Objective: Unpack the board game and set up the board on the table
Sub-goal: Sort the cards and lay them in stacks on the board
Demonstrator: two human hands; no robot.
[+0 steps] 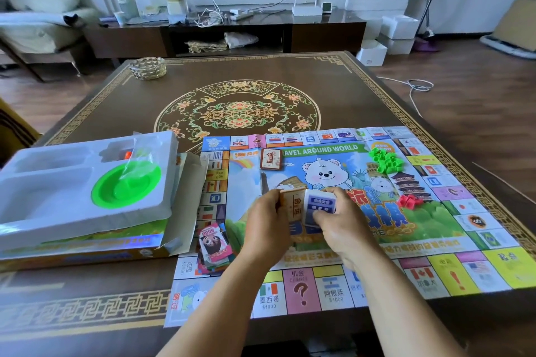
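At the left edge of the table (290,72), the white plastic tray (72,188) rests on top of the game box (87,252), with a green dish (124,188) seated in one recess and a clear bag above it. The tray overhangs the box and tilts slightly; a nudge from the left forearm would likely slide it off. Just right of the box, a stack of paper money (214,246) lies on the paper board (406,240), fanned and loose, so a sleeve or draught could scatter it. The board is unfolded flat across the near half of the table, creases visible; its near edge hangs just past the table rim and may drag if leaned on. One orange card deck (271,159) sits on the board near the far edge. At centre, the left hand (266,220) grips a second orange card stack (291,203), fingers curled round it, while the right hand (342,217) pinches a blue card stack (319,206) against it. Separating the two decks carelessly could spill cards. Further right, green houses (385,158) and red pieces (409,200) lie in loose heaps that a shifted board would roll.
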